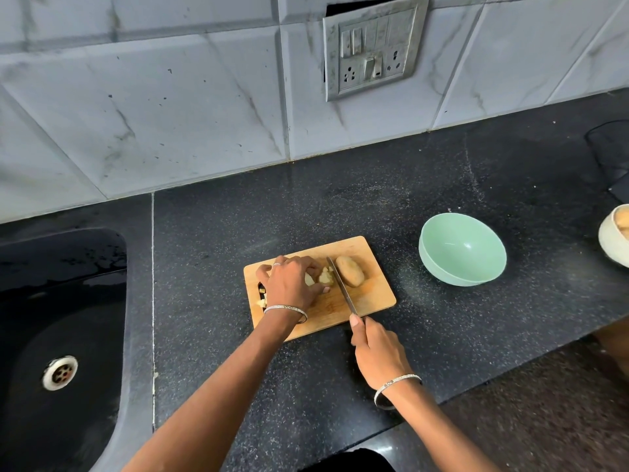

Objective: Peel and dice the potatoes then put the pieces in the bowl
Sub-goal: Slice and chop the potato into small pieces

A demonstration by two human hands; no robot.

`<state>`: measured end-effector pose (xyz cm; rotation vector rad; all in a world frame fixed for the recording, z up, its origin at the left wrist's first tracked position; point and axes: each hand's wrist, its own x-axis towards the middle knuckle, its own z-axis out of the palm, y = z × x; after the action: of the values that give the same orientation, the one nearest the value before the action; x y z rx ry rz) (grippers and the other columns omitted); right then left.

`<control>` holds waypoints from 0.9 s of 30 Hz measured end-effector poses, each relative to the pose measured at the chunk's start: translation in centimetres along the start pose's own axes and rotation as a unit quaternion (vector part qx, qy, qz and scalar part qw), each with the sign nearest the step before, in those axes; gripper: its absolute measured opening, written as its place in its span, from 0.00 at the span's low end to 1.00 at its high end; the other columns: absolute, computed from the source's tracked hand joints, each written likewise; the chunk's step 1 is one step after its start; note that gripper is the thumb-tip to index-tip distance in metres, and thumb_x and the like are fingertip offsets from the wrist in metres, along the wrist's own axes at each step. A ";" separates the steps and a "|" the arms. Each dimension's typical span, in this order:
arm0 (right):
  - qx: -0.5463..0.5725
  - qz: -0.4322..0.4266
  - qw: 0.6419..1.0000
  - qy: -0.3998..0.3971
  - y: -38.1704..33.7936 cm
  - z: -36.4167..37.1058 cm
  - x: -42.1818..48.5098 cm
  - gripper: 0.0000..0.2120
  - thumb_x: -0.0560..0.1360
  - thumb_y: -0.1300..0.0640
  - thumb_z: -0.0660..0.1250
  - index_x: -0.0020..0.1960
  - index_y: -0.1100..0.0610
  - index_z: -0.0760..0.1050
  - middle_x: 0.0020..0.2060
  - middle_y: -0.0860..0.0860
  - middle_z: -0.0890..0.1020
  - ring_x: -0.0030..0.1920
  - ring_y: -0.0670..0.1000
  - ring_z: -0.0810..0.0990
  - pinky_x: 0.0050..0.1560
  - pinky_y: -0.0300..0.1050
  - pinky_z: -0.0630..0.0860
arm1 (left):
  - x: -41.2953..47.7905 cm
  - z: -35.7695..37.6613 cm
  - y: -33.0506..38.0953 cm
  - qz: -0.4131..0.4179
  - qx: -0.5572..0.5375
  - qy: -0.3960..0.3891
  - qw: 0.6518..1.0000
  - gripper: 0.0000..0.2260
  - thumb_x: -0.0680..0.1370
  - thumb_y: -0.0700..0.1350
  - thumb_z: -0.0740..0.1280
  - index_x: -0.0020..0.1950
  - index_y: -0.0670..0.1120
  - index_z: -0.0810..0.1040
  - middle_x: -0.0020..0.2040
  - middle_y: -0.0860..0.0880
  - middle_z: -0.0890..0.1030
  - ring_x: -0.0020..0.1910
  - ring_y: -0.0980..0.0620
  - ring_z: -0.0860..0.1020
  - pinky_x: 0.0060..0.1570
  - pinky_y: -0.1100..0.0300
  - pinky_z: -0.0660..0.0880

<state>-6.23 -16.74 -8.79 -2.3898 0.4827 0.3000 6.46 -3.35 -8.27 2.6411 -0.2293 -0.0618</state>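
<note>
Hiding most of the pale cut potato pieces [325,276], our left grip [289,284] curls over them; right of it, our right grip [376,350] clasps the steel knife [342,286], handle unseen.

The cutting board [374,301] is seen to be of pale wood, matt, with a fine grain. The counter [374,206] is made of dark speckled stone, polished to a soft sheen. The knife [342,284] is bladed in smooth, bright metal. A smooth, matt green finish, plastic by its look, is shown by the bowl [463,247]. The whole potato [350,271] is covered in dull, rough brown skin; the cut potato [326,276] is pale and bare-fleshed. The sink [85,267] is finished in glossy black, its drain [60,373] in shiny metal. The wall tiles [170,114] are glazed and marble-veined.
</note>
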 end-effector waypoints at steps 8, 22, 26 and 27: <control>0.009 -0.006 1.000 -0.014 -0.2 -0.1 0.0 0.23 0.82 0.42 0.47 0.47 0.54 0.74 0.45 0.52 0.82 0.48 0.57 0.79 0.50 0.51 0.73 | 0.2 0.0 -0.1 0.013 0.010 -0.008 1.000 0.14 0.69 0.57 0.75 0.53 0.58 0.81 0.46 0.60 0.83 0.59 0.52 0.73 0.58 0.47 0.60; 0.045 -0.015 0.999 -0.026 -1.0 -1.1 -0.3 0.24 0.83 0.44 0.48 0.46 0.57 0.77 0.42 0.48 0.81 0.48 0.54 0.78 0.53 0.50 0.72 | -0.2 -0.2 -0.2 -0.005 -0.015 0.000 1.000 0.19 0.65 0.57 0.77 0.53 0.56 0.77 0.43 0.61 0.81 0.58 0.54 0.73 0.60 0.48 0.57; 0.038 -0.002 0.999 0.002 -0.7 -1.7 -0.1 0.24 0.83 0.44 0.49 0.46 0.58 0.76 0.39 0.48 0.79 0.46 0.56 0.78 0.50 0.50 0.72 | -0.1 -0.7 0.0 -0.011 0.001 0.006 1.000 0.16 0.65 0.58 0.77 0.48 0.56 0.79 0.44 0.61 0.79 0.57 0.53 0.72 0.59 0.50 0.56; 0.024 0.003 1.000 0.006 -0.4 -1.6 0.1 0.24 0.83 0.44 0.48 0.47 0.58 0.76 0.41 0.51 0.80 0.48 0.57 0.78 0.50 0.51 0.72 | -0.1 -0.7 0.0 -0.009 0.005 0.005 1.000 0.15 0.65 0.57 0.77 0.47 0.56 0.80 0.45 0.60 0.80 0.58 0.53 0.72 0.59 0.49 0.56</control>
<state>-5.84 -17.49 -7.39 -2.3462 0.4965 0.2728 6.45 -2.97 -7.65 2.6527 -0.2036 -0.0537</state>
